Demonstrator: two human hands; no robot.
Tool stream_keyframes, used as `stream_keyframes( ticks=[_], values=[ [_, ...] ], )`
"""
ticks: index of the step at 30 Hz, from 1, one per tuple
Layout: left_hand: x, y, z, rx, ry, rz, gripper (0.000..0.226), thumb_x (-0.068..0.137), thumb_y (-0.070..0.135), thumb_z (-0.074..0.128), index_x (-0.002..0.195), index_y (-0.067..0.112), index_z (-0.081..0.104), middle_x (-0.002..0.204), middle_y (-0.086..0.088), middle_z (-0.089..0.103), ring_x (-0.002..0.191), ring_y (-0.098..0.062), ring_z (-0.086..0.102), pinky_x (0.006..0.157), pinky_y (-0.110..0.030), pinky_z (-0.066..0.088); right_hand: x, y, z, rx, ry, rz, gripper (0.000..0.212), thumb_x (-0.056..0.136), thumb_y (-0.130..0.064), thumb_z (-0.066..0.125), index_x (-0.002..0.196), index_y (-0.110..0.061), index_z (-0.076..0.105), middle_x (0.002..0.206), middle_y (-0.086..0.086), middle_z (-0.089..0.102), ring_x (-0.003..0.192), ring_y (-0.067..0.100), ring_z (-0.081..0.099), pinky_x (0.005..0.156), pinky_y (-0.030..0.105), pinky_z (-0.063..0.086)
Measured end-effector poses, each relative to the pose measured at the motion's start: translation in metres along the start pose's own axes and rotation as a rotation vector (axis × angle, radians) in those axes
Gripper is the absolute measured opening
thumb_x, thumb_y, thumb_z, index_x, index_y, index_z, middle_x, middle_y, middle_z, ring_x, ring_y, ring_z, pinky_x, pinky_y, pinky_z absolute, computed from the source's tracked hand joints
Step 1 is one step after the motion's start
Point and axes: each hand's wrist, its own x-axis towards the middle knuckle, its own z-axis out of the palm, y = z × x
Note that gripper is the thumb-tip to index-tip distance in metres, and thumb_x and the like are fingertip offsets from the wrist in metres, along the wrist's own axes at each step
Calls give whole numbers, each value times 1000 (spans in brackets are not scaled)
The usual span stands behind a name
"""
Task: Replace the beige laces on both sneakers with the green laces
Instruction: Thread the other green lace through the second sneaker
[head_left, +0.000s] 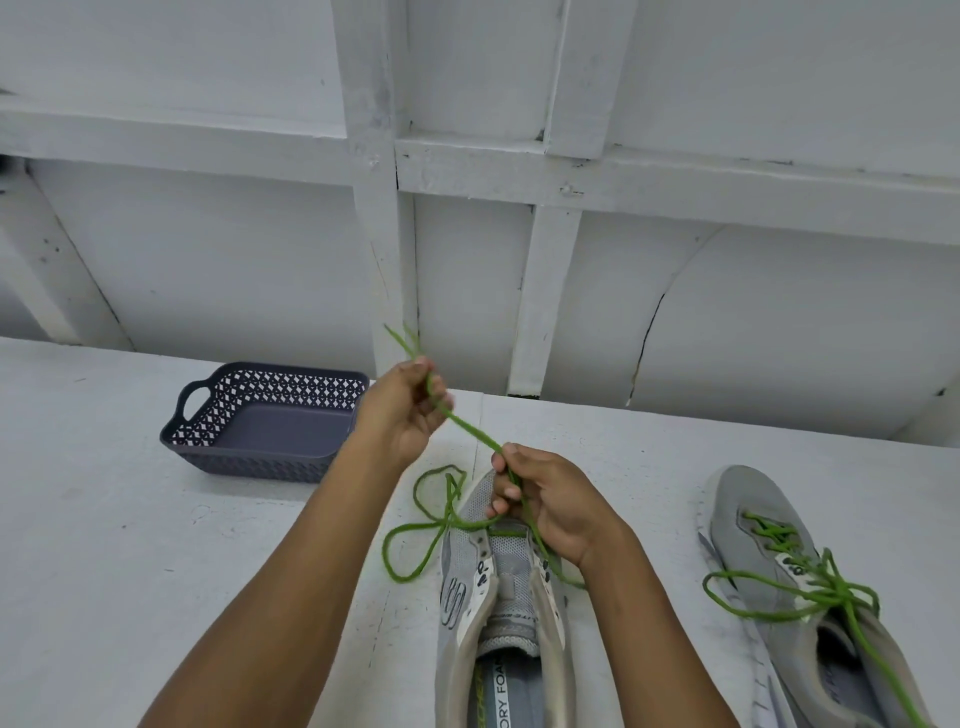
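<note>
The green lace (470, 427) is light, limp cord, so it wants holding near its ends, kept taut. The left hand (405, 415) pinches it high in a closed grip; the right hand (550, 499) pinches it lower, above the middle sneaker (460, 587), threaded only at its farthest eyelets. The right sneaker (753, 509) on the desk (156, 571) already wears green.

The bottom edge cuts off the heels of the middle sneaker (498, 597) and the right sneaker (779, 519), and part of the lettering on the insole (501, 696). The right hand (550, 499) covers the middle sneaker's front right eyelets. The green lace (472, 428) ends blur above the left hand (402, 410), whose wrist hides the basket's (249, 452) near right corner.
</note>
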Motion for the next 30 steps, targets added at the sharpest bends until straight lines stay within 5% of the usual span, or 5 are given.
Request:
stream_keyframes(
  ticks=[5,10,15,21,30],
  values=[
    [5,0,-17,566,36,119,12,100,9,50,101,2,59,70,-8,53,44,-11,36,39,-22,33,3,0,4,14,29,4,30,106,-18,37,81,-7,52,52,-1,36,50,16,43,61,31,52],
    [-6,-14,-19,1592,-65,424,53,97,33,59,140,5,45,139,-14,50,127,-30,48,101,-37,39,5,1,6,14,83,17,32,107,-17,36,81,-8,52,50,-2,34,48,15,40,57,30,52],
    [-25,-12,-8,1439,-642,302,18,99,31,57,107,20,69,96,6,73,94,-6,67,93,-33,50,6,1,7,9,88,24,31,105,-11,34,80,-7,51,49,-1,35,47,15,38,57,31,51],
    [-25,-2,-9,1506,-485,389,18,97,29,61,81,21,64,65,3,65,61,-11,57,64,-30,45,5,2,4,15,69,2,32,106,-19,40,80,-7,54,52,1,36,48,18,42,61,33,52],
    [-13,17,-22,-21,-176,48,28,104,18,42,78,9,51,69,-10,60,53,-18,60,54,-29,57,2,7,0,-111,-25,-48,31,106,-22,40,82,-8,53,56,0,39,54,16,49,71,32,54]
  ],
)
